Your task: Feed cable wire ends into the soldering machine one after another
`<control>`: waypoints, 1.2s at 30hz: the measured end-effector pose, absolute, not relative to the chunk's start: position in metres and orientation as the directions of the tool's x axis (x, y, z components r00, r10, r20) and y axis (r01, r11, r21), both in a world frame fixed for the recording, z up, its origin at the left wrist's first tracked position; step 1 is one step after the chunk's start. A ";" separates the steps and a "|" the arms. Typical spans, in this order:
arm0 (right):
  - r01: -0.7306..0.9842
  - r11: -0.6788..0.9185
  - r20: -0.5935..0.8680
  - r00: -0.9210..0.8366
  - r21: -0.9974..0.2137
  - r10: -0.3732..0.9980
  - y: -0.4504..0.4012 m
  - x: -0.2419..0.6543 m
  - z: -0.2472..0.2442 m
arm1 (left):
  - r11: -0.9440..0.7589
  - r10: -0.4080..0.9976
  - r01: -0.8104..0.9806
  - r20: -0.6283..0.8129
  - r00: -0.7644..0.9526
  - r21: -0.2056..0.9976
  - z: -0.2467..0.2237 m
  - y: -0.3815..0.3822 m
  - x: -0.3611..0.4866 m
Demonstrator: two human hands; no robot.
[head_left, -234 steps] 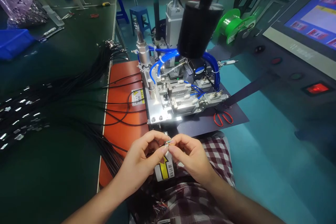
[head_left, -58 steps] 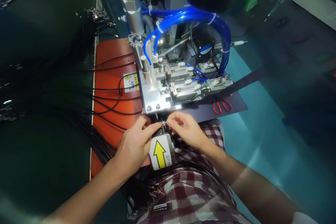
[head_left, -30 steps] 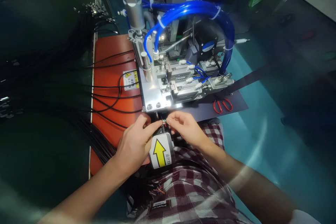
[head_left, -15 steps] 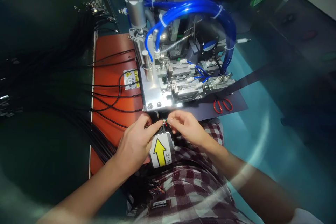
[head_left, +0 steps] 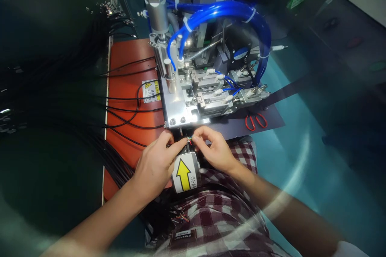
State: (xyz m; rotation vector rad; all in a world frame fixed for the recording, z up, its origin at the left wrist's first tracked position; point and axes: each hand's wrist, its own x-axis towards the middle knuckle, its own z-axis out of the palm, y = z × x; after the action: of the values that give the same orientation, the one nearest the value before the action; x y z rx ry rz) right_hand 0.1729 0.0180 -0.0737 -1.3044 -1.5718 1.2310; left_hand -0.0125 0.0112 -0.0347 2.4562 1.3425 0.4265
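Note:
Small coloured wires [head_left: 189, 140] at the machine's front edge lie between my two hands. My left hand [head_left: 158, 158] is closed, its index finger and thumb pressed close to the wire ends from the left. From the right, my right hand [head_left: 214, 147] pinches at the same wires between thumb and index finger. Just below the fingers is a black fixture with a white label bearing a yellow arrow [head_left: 183, 172]. Behind the hands stands the metal machine [head_left: 177, 106], with blue air hoses [head_left: 223, 8] looping over it. The cable that the wires belong to is mostly hidden by the left hand.
Black cables [head_left: 129, 108] run across the orange plate [head_left: 129, 56] at left, with a thick bundle [head_left: 117, 160] by the left forearm. Red-handled scissors [head_left: 255, 122] lie right of the machine. More coloured wire ends [head_left: 181, 217] rest at the lap.
My right hand has shifted very slightly, its lower fingers now tucked in. My left hand and the wires stay almost in place.

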 end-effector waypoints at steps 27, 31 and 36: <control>0.143 -0.323 -0.345 -0.181 -0.936 0.921 0.022 0.170 -0.064 | -0.586 0.809 0.759 0.145 0.570 0.285 -0.033 0.012 -0.012; 0.051 -0.394 -0.395 -0.219 -0.918 0.892 0.024 0.171 -0.061 | -0.582 0.811 0.757 0.151 0.565 0.297 -0.033 0.012 -0.013; 0.035 -0.388 -0.385 -0.235 -0.921 0.892 0.024 0.171 -0.062 | -0.573 0.817 0.756 0.155 0.555 0.317 -0.032 0.012 -0.012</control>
State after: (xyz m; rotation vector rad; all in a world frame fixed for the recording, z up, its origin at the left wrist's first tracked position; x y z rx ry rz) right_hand 0.1714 0.0236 -0.0621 -1.3670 -1.1601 1.6965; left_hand -0.0116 0.0122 -0.0322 2.5762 1.3222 0.4225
